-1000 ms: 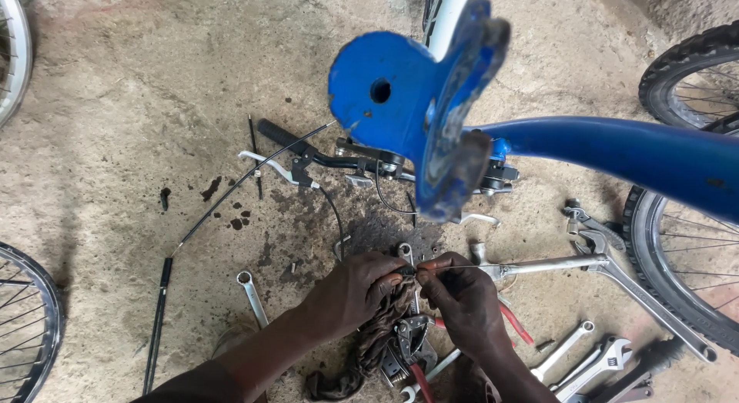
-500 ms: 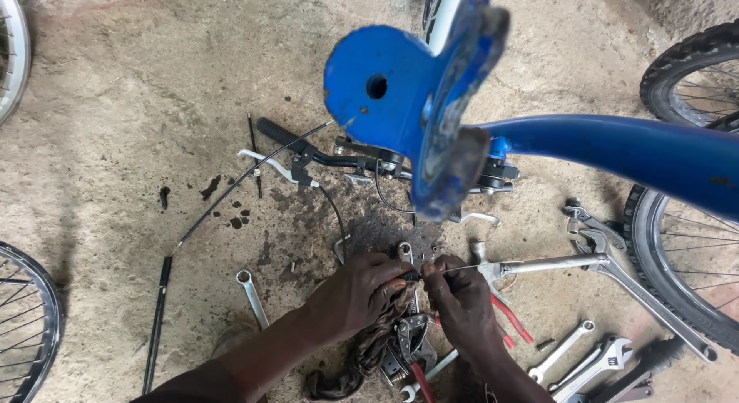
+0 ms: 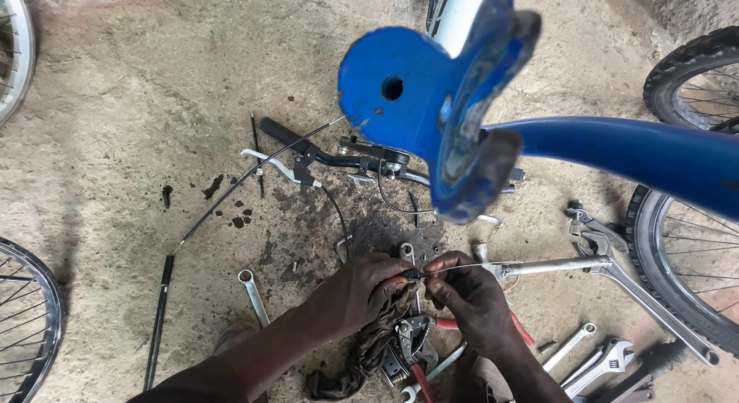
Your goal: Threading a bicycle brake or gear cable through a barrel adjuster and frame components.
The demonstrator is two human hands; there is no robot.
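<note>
I see my left hand [image 3: 362, 291] and right hand [image 3: 469, 299] both pinched shut on one thin cable [image 3: 450, 270], stretched between their fingertips above the floor [image 3: 115, 118]. Beneath them lie pliers [image 3: 416, 341]; one blue bike frame [image 3: 477, 118] hangs above, three wheels [image 3: 689, 257] around.

Blue painted metal bike frame [image 3: 616, 153]: glossy on the tube, paint chipped and scuffed at the flat end. Rough, matt concrete floor [image 3: 115, 126] with dark oily stains. Bright chromed steel spanners [image 3: 573, 345], smooth and shiny; small silver ring spanner [image 3: 252, 295] same finish. Black handlebar grip [image 3: 281, 132] looks like matt rubber. Thin bare metal cable [image 3: 462, 269] pinched between left hand [image 3: 358, 291] and right hand [image 3: 473, 299]. Brown greasy cloth rag [image 3: 362, 357], limp and dull. Black tyre [image 3: 685, 60], matt knobbly rubber.
</note>
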